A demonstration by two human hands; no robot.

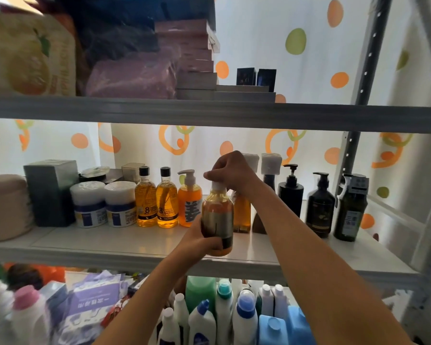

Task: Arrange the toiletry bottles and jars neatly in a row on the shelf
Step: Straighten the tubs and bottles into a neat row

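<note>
My left hand (199, 241) and my right hand (232, 171) are both bare, with no glove, ring or bracelet on either. My two forearms are bare too, uncovered from the wrists down to the bottom edge of the view, and no sleeve or cuff shows on them. No watch or band sits at either wrist. My fingernails are too small and blurred to describe.

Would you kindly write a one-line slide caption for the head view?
Both hands hold an amber bottle above the middle shelf: left hand at its base, right hand at its cap.
</note>
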